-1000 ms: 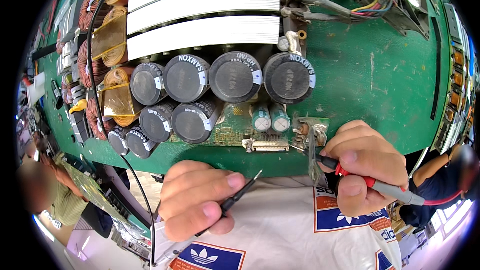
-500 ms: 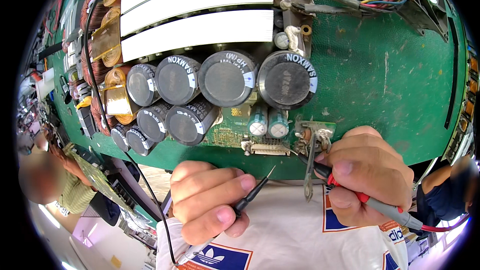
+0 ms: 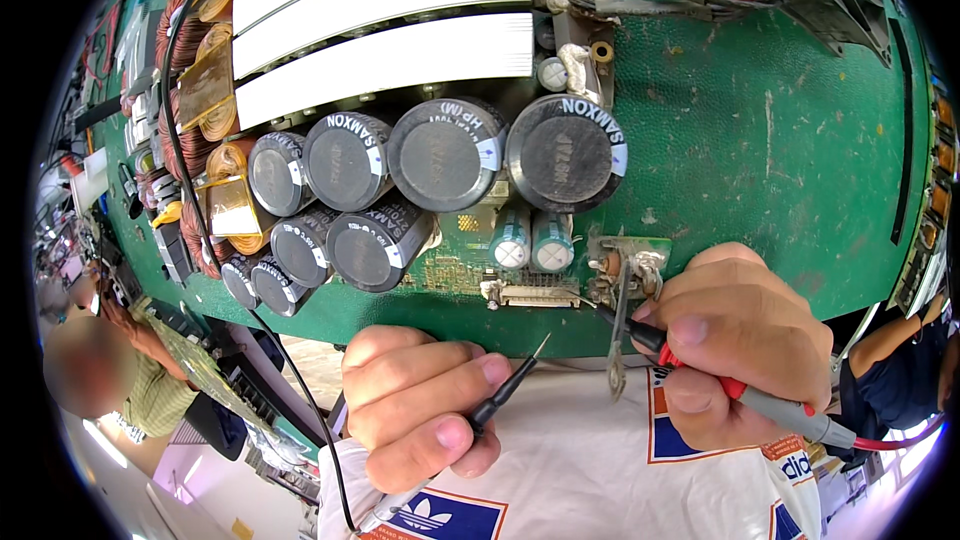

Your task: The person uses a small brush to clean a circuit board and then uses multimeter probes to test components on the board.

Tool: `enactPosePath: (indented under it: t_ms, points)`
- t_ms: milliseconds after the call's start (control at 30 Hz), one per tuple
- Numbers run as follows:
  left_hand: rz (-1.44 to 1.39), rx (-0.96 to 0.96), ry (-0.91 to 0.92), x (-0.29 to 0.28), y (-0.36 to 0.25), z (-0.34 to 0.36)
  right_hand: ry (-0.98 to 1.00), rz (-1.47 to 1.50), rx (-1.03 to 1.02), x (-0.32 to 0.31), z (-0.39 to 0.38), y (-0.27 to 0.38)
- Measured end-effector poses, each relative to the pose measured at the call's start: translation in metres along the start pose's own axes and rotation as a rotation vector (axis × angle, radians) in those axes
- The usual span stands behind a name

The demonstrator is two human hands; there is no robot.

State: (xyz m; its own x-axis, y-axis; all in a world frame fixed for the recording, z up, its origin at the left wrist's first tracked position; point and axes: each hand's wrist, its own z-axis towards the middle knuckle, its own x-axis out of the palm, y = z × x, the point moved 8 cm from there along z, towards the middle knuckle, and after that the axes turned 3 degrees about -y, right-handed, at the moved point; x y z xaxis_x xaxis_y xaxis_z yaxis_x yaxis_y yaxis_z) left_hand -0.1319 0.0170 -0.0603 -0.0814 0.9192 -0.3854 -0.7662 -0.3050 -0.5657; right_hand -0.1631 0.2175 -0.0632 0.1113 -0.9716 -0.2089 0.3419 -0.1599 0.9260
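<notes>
My left hand (image 3: 415, 405) is closed around a black test probe (image 3: 505, 392), its bare metal tip pointing up and right, in the air short of the board. In my right hand (image 3: 750, 340) is a red and grey test probe (image 3: 735, 388). Its thin tip reaches left to the right end of a white connector (image 3: 540, 295) on the near edge of a circuit board (image 3: 445, 275); whether it touches a pin I cannot tell. A flat metal strip (image 3: 621, 325) sticks out from the board's corner, beside the right hand's fingers.
Large black capacitors (image 3: 447, 155), two green capacitors (image 3: 553, 243), white heatsink fins (image 3: 390, 50) and copper coils (image 3: 230, 190) crowd the board. It lies on a green mat (image 3: 740, 160). A fan (image 3: 845, 5) with wires sits far right. People work at both sides.
The board has shifted slightly left in view, and my hands slightly right. The right probe's tip now lies nearer the connector's right end. Both hands keep their probes.
</notes>
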Motion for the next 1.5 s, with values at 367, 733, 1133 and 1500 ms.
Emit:
enactPosePath:
  t_ms: [367, 733, 1133, 1500]
  points:
    - [-0.021, -0.008, 0.037, 0.003, 0.004, 0.006, -0.037, 0.032, -0.034, -0.002, 0.002, 0.001]
    - [-0.199, -0.398, 0.178, -0.005, 0.029, 0.019, 0.048, -0.032, 0.012, 0.003, 0.006, 0.004]
    - [-0.228, -0.58, 0.101, -0.002, 0.034, 0.017, 0.007, -0.048, -0.011, 0.006, 0.006, 0.004]
    - [-0.133, -0.712, -0.028, -0.003, 0.035, 0.015, 0.018, -0.044, -0.008, 0.004, 0.004, 0.003]
